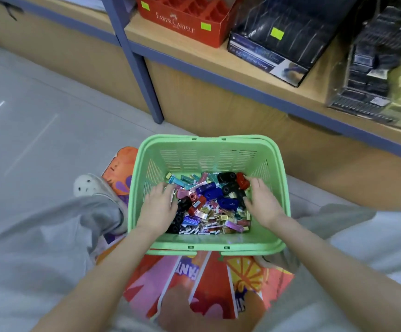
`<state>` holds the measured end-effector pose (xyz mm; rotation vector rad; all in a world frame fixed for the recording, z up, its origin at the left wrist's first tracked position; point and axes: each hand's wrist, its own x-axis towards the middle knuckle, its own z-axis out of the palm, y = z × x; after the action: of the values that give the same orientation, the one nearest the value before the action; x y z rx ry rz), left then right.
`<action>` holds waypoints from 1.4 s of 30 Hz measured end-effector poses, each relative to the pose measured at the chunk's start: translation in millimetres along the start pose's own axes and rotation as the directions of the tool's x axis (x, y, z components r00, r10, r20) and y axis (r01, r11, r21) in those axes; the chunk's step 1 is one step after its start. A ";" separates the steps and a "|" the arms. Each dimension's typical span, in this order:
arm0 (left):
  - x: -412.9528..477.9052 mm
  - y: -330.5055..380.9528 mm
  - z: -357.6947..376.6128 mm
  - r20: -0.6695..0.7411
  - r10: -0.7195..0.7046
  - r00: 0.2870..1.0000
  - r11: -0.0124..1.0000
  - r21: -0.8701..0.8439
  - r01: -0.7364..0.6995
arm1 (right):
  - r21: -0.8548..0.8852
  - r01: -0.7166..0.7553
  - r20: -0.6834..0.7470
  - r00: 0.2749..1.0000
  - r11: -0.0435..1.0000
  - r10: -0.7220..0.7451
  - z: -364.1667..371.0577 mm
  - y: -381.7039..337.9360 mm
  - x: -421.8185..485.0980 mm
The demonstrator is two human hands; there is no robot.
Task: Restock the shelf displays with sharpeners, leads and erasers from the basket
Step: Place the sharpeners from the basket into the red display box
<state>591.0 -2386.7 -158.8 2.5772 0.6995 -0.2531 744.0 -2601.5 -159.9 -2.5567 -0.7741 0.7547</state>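
A green plastic basket (pixel 209 149) stands on the floor between my knees. It holds a heap of small stationery: blue, black and red sharpeners (pixel 218 192), and several thin lead and eraser packs (pixel 209 221). Both hands are inside the basket. My left hand (pixel 160 204) lies on the left side of the heap with its fingers spread over the items. My right hand (pixel 261 200) rests on the right side, fingers bent loosely beside a red sharpener (pixel 242 180). Whether either hand holds an item is hidden.
A wooden shelf (pixel 230 65) with blue edging runs across the top. On it stand a red Faber-Castell display box (pixel 182 22) with empty slots, a black display box (pixel 273 49) and stacked dark packs (pixel 372 75) at right. A colourful printed mat (pixel 209 283) lies under the basket.
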 end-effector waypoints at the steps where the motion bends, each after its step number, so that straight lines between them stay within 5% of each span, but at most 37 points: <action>1: 5.5 1.9 6.0 0.069 -0.016 0.998 0.999 -0.034 0.018 | 0.010 -0.010 0.033 0.999 1.000 0.010 3.3 0.2 7.6; 9: 56.0 -9.1 67.4 0.423 -0.185 0.887 0.935 -0.203 0.291 | -0.059 -0.099 0.328 0.938 0.993 0.114 59.8 18.5 65.4; 16: 85.3 -13.2 100.2 0.436 -0.197 0.878 0.980 0.096 0.172 | -0.469 0.053 0.392 0.907 0.881 0.154 96.6 36.4 104.3; 23: 76.4 -24.9 106.5 0.415 -0.150 0.898 0.975 -0.088 0.203 | -0.561 0.149 0.381 0.920 0.814 0.095 99.8 46.9 134.5; 26: 77.4 -21.9 99.4 0.401 -0.183 0.898 0.904 -0.291 0.314 | -0.568 0.200 0.375 0.926 0.798 0.035 93.6 52.7 145.4; 30: 76.7 -16.8 87.0 0.354 -0.336 0.873 0.617 -0.618 0.488 | -0.397 0.116 0.314 0.949 0.910 0.017 95.6 53.3 138.4; 32: 73.7 -13.5 82.8 0.382 -0.394 0.836 0.456 -0.709 0.539 | -0.108 -0.039 0.198 0.978 0.993 0.060 95.4 43.4 126.0; 34: 69.9 -10.3 81.4 0.432 -0.413 0.802 0.343 -0.742 0.576 | 0.227 -0.182 0.142 0.978 0.957 0.153 89.6 25.1 115.2; 38: 62.0 -0.1 76.8 0.487 -0.390 0.782 0.297 -0.737 0.607 | 0.558 -0.362 0.431 0.895 0.747 0.112 80.3 -18.0 103.0; 42: 55.8 4.8 68.1 0.511 -0.359 0.781 0.201 -0.775 0.599 | 0.512 -0.296 0.542 0.840 0.807 -0.036 75.3 -47.3 97.8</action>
<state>637.4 -2398.4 -232.9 1.1263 1.1477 -0.2333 750.3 -2492.6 -234.6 -1.8577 -0.3993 1.5245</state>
